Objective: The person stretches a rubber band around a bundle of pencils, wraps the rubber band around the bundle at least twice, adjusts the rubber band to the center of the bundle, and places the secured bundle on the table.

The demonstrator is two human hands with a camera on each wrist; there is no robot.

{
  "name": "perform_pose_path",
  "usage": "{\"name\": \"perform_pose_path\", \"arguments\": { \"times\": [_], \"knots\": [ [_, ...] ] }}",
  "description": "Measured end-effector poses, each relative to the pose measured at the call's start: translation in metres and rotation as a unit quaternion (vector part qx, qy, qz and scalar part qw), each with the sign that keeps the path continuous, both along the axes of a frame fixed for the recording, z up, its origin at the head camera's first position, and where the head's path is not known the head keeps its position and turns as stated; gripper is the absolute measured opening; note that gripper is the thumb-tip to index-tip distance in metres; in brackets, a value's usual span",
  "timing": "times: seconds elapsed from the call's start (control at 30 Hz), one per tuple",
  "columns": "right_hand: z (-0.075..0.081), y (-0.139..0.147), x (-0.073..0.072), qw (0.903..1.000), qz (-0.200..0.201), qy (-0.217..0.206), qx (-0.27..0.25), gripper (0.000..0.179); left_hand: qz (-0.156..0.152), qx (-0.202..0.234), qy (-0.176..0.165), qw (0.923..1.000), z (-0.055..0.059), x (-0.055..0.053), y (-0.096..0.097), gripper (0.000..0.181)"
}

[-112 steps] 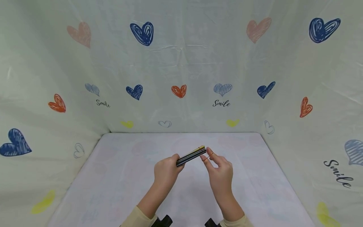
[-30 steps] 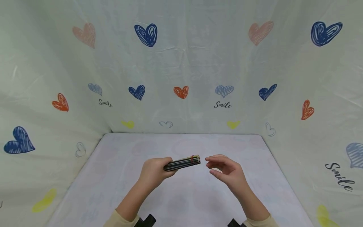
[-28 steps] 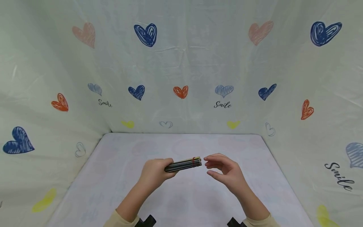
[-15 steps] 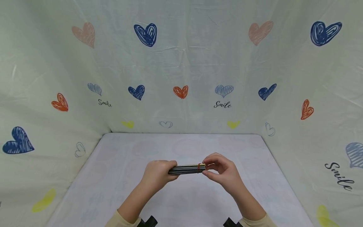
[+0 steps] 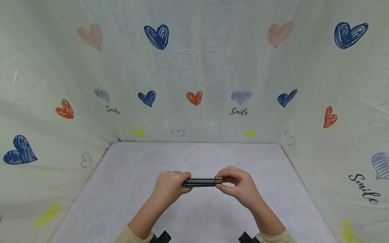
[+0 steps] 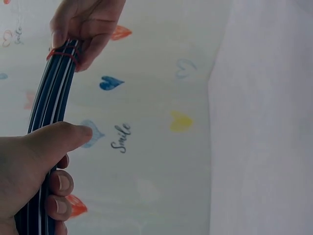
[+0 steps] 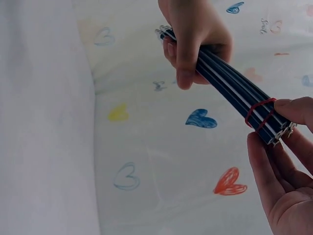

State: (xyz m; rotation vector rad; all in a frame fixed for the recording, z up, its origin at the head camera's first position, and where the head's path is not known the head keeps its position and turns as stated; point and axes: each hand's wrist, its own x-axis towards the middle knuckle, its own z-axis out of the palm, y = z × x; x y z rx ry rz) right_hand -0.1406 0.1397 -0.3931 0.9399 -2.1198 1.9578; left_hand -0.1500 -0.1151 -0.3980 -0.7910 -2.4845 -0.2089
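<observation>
I identify a screened work booth (image 5: 33, 77); building type cannot be determined. Pale sheeting (image 5: 212, 72), printed with hearts (image 5: 147, 98) and "Smile" lettering (image 5: 239, 111), hangs behind the white table (image 5: 200, 216) and along both its sides.

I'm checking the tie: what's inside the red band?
Sticks, mostly dark with pale stripes; their tips show just past the red band. The inner sticks' sides are covered by the outer ones, so I can't give an exact count.

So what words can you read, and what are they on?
"Smile": back of the heart-printed backdrop, left.
"Smile": backdrop's back, right of middle.
"Smile": backdrop's right side, slanting.
Dark mark, left edge: cut off, unreadable.
Striped bundle: no readable writing.
</observation>
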Motion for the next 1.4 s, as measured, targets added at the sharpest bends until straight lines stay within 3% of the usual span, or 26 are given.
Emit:
{"name": "perform_pose_path", "arguments": {
  "times": [0.33, 0.43, 0.63, 0.97, 1.13, 1.23, 1.3, 1.37, 1.4],
  "knots": [
    [-0.007, -0.004, 0.0, 0.9965, -0.027, -0.073, 0.029, 0.025, 0.003, -0.02, 0.012, 0.9997, 0.0, -0.002, 0.015, 0.035],
    [-0.011, -0.005, -0.001, 0.9949, -0.033, -0.093, 0.019, 0.027, 0.008, -0.016, 0.018, 0.9997, -0.002, -0.003, 0.017, 0.035],
    [-0.019, -0.009, -0.004, 0.9882, -0.06, -0.132, 0.049, 0.03, 0.009, -0.018, 0.014, 0.9997, -0.01, -0.007, 0.025, 0.034],
    [-0.039, 0.002, -0.016, 0.9766, -0.09, -0.191, 0.041, 0.03, 0.045, 0.026, 0.003, 0.9986, -0.026, -0.017, 0.029, 0.033],
    [-0.046, 0.012, -0.022, 0.9685, -0.108, -0.222, 0.032, 0.033, 0.054, 0.059, -0.037, 0.9961, -0.031, -0.021, 0.019, 0.042],
    [-0.048, 0.018, -0.026, 0.9673, -0.108, -0.228, 0.027, 0.035, 0.046, 0.098, -0.083, 0.9907, -0.035, -0.023, 0.011, 0.048],
    [-0.05, 0.022, -0.027, 0.968, -0.105, -0.227, 0.019, 0.036, 0.034, 0.141, -0.121, 0.9819, -0.037, -0.024, 0.007, 0.052],
    [-0.051, 0.025, -0.029, 0.9692, -0.102, -0.224, 0.009, 0.036, 0.014, 0.201, -0.169, 0.9648, -0.038, -0.024, 0.003, 0.054],
    [-0.052, 0.026, -0.029, 0.9699, -0.1, -0.222, 0.005, 0.037, 0.002, 0.237, -0.198, 0.9512, -0.039, -0.023, 0.002, 0.054]
  ]
}}
